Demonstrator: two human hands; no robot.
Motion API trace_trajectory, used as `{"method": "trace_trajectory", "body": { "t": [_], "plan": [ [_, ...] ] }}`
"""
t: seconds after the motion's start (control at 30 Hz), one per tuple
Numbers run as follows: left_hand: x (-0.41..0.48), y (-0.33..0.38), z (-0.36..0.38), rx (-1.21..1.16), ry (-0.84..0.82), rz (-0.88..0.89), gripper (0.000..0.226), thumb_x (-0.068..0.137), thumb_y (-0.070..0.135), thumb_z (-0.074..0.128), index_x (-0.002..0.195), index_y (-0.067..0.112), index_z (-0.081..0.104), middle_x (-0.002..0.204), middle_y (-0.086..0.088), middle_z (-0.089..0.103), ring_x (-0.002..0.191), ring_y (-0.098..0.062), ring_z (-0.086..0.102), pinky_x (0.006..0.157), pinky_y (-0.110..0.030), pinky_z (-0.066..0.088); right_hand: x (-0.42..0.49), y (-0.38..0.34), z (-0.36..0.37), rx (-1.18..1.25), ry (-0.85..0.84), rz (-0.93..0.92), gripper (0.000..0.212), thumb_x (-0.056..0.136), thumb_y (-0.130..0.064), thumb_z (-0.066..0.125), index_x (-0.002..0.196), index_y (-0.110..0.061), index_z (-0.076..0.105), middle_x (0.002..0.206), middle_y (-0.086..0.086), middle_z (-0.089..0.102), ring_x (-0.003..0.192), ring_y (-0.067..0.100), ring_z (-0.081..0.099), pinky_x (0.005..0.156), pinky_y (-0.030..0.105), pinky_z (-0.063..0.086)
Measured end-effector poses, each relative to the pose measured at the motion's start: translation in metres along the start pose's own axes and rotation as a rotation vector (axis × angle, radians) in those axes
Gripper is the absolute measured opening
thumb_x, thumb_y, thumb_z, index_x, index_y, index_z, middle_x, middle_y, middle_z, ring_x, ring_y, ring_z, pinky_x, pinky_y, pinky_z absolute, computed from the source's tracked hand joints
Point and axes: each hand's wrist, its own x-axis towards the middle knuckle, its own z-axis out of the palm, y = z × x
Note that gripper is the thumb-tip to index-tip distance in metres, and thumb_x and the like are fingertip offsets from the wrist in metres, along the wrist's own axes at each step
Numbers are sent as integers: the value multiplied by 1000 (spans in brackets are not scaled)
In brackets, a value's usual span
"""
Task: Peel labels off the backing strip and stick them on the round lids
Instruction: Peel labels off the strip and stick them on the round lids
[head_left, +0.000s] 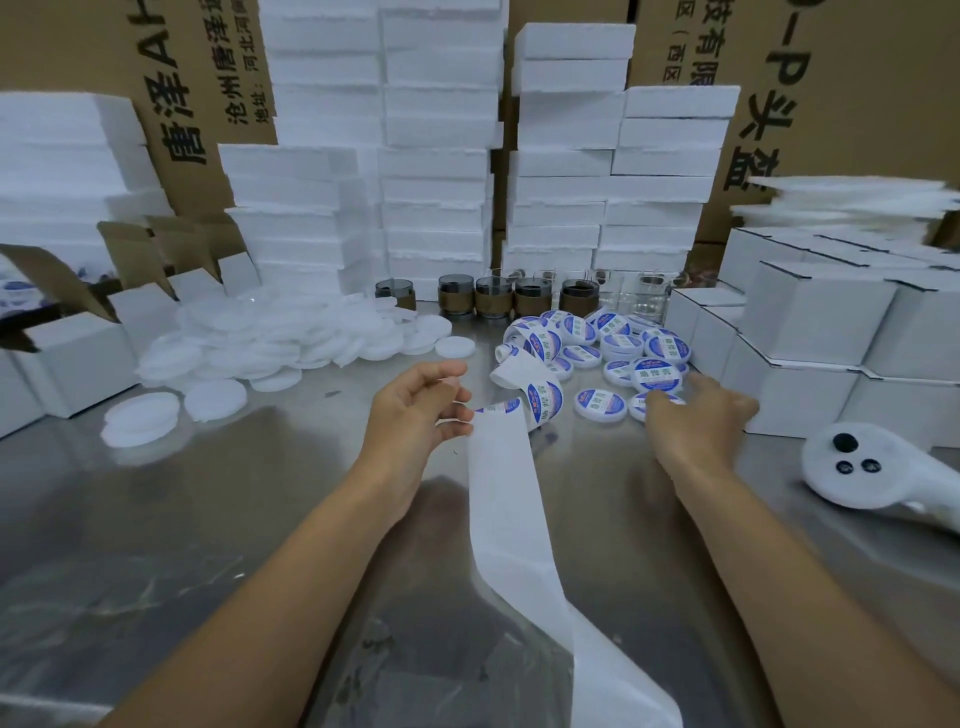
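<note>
Strip (511, 519): long axis runs from the near desk (156, 519) edge up and away to the left grip (415, 410), then bends right and curls back toward the roll (530, 343). The near run is bare backing; labels start at the bend.

Next label (501, 407) sits just right of the left fingertips (462, 415), between the two hands.

Left grip: narrow, thumb and fingers pinching the strip edge at the bend.

Right grip (701, 421): fingers laid fairly flat on a labelled lid (605, 404) at the near edge of the labelled lids (618, 343). It looks empty, though it's a bit blurred.

Geometry that matters: the label is left of the right grip, with its exposed edge facing that hand, so my read is the right does the peel, coming in leftward across the strip's axis while the left keeps tension.

Plain lids (270, 343) lie far left, beyond the left grip and well apart from the right, so that's a cross-body reach. The nearest loose ones (215, 400) are closer to the left hand, which is occupied.

Risk: the slack curl lets the label fold on itself.
</note>
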Motion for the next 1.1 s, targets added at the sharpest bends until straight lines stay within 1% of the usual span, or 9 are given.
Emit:
{"method": "trace_trajectory", "body": {
  "t": [0.1, 0.2, 0.3, 0.43, 0.6, 0.73, 0.9, 1.0, 1.1],
  "plan": [
    [-2, 1, -1, 0, 20, -4, 21, 91, 0, 51, 90, 13, 67, 64, 1, 60, 54, -11, 58, 57, -22, 53, -16, -4, -2, 9, -27, -244, 32, 85, -9, 57, 116, -14, 59, 127, 9, 40, 84, 21, 54, 77, 21, 33],
    [-3, 0, -3, 0, 69, -4, 21, 91, -2, 50, 89, 13, 66, 67, -2, 60, 53, -11, 57, 56, -21, 53, -32, -5, 2, 16, -180, -495, 24, 84, -5, 56, 102, -18, 63, 114, 1, 47, 62, 9, 53, 74, 25, 36],
    [1, 1, -14, 65, 151, 3, 21, 91, 0, 51, 88, 15, 65, 69, -1, 61, 56, -10, 58, 56, -19, 53, -40, -5, 4, -4, -276, -610, 22, 84, -6, 57, 89, -27, 59, 101, -7, 49, 61, 1, 52, 70, 26, 36],
    [11, 9, -50, 240, 253, 47, 19, 91, 1, 50, 90, 14, 64, 71, -1, 61, 63, -11, 58, 58, -18, 51, -39, -1, 6, -29, -282, -638, 26, 83, -5, 58, 86, -30, 56, 95, -6, 54, 64, 4, 53, 70, 30, 40],
    [30, 26, -109, 598, 434, 139, 15, 90, 4, 51, 91, 14, 62, 78, -3, 60, 76, -20, 57, 69, -27, 44, -38, 1, 14, -72, -302, -663, 23, 81, -5, 58, 85, -27, 60, 83, -10, 52, 65, 5, 53, 63, 27, 33],
    [37, 28, -145, 1016, 436, 140, 23, 90, 8, 53, 113, 9, 58, 107, -10, 59, 97, -24, 54, 82, -31, 40, -36, 0, 19, -106, -309, -692, 23, 83, -5, 58, 84, -28, 59, 83, -10, 53, 63, 4, 52, 58, 21, 35],
    [43, 23, -160, 1356, 360, -45, 43, 91, 19, 53, 132, 9, 47, 139, -17, 37, 128, -36, 33, 104, -45, 33, -35, 0, 22, -134, -337, -710, 26, 84, -6, 57, 81, -32, 57, 83, -9, 56, 64, 4, 52, 59, 16, 33],
    [42, 19, -161, 1486, 360, -54, 38, 93, 20, 47, 129, 7, 50, 135, -19, 42, 125, -37, 35, 99, -44, 35, -34, 1, 22, -134, -341, -709, 26, 84, -7, 57, 80, -33, 57, 80, -12, 56, 65, 5, 51, 59, 16, 33],
    [41, 17, -156, 1553, 387, 40, 24, 92, 18, 49, 110, 9, 62, 120, -16, 53, 110, -35, 47, 85, -41, 41, -33, 1, 23, -143, -350, -706, 25, 85, -9, 57, 81, -34, 57, 82, -12, 57, 65, 4, 51, 58, 17, 34]
  ]
}}
